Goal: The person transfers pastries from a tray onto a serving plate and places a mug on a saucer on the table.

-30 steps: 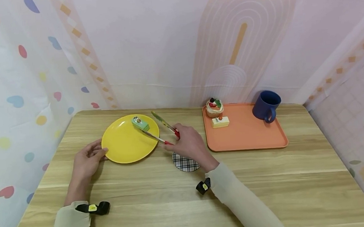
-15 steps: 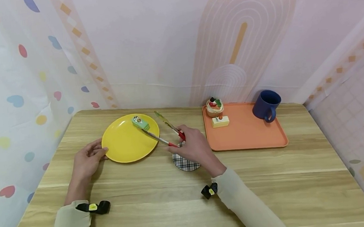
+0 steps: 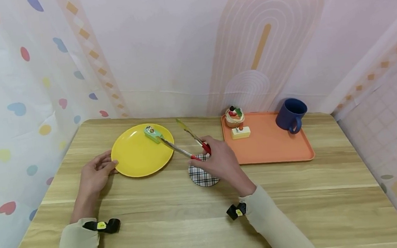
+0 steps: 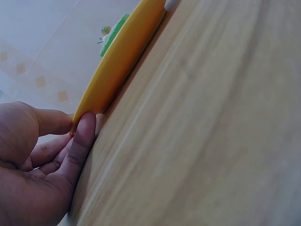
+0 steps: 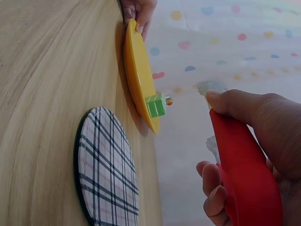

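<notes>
My left hand (image 3: 95,175) pinches the left rim of a yellow plate (image 3: 136,160) between thumb and fingers; the left wrist view shows this grip on the plate edge (image 4: 106,77) close over the wood. A small green cake slice (image 3: 152,134) with a decorated top rests toward the plate's far right side. My right hand (image 3: 223,159) holds red-handled metal tongs (image 3: 178,149), their arms spread apart with nothing between them. In the head view one tong tip overlaps the cake's right end; in the right wrist view the tongs (image 5: 242,165) stand apart from the cake.
A round plaid coaster (image 3: 202,177) lies below the right hand. To the right, an orange tray (image 3: 274,147) bears a fruit-topped cupcake (image 3: 234,119), a pale yellow cake slice (image 3: 240,134) and a dark blue mug (image 3: 290,116). A patterned cloth (image 3: 165,56) hangs behind the table.
My right hand has drawn back to the right with the spread tongs, uncovering more of the coaster. The left hand, plate and green cake slice stay in place.
</notes>
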A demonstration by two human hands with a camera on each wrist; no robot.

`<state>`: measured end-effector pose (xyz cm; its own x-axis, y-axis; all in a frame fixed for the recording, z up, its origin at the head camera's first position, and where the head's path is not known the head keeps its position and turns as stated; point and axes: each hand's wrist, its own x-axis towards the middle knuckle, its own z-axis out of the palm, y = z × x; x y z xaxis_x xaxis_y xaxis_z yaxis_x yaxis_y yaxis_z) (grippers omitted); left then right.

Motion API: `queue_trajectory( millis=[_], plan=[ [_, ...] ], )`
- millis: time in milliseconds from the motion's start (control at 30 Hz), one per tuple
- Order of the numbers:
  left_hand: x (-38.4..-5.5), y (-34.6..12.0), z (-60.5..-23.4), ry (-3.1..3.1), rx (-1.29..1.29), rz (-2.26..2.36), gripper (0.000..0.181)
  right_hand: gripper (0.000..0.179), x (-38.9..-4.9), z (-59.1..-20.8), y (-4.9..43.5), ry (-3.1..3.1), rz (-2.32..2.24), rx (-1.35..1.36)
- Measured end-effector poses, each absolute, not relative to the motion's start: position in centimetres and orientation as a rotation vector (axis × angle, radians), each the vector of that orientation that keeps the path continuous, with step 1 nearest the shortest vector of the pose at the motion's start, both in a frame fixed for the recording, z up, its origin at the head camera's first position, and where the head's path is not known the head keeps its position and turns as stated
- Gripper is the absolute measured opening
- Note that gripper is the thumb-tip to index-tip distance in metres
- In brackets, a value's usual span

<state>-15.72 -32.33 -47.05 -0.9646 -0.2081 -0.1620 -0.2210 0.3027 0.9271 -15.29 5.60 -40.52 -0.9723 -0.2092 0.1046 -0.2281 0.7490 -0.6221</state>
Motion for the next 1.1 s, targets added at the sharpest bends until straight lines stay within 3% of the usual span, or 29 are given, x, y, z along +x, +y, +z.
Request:
queue_trajectory(
  millis=[1100],
  plan=[
    [-15.9, -32.3, -47.4, 2.539, -0.444, 1.797, 0.057, 0.072, -14.2, -40.5, 10.6, -2.865, 1.132, 0.197]
  ],
)
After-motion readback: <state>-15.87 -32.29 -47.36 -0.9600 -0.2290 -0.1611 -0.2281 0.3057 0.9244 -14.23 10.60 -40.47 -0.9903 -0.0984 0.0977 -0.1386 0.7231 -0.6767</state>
